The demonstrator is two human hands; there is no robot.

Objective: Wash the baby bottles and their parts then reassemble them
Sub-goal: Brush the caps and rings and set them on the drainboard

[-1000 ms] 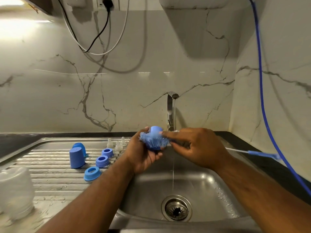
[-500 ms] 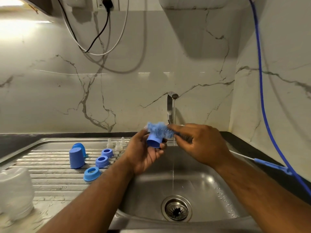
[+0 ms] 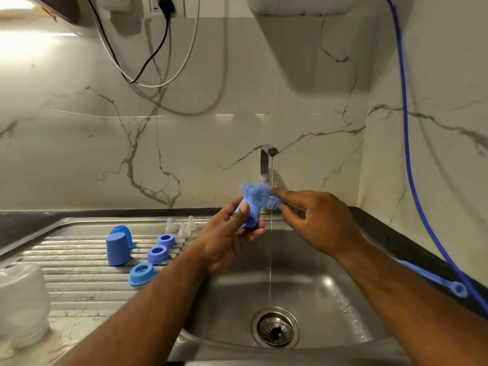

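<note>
My left hand (image 3: 227,239) grips a blue bottle cap (image 3: 250,213) over the sink basin (image 3: 317,291). My right hand (image 3: 314,220) holds the blue bottle brush (image 3: 257,195) near its head, with the bristles against the cap's top. The brush's handle end (image 3: 454,287) sticks out past my right forearm. On the drainboard (image 3: 74,265) stand two blue caps (image 3: 116,248), three blue screw rings (image 3: 158,254) and three clear teats (image 3: 182,227). A clear bottle (image 3: 22,302) stands upside down at the far left.
A thin stream runs from the tap (image 3: 268,165) into the drain (image 3: 276,327). A blue cord (image 3: 412,167) hangs down the right wall. Black and white cables (image 3: 148,64) hang on the marble backsplash.
The brush has come off the cap's side and now lies across its top. The cap has been turned in my left hand, and the brush handle has swung lower on the right.
</note>
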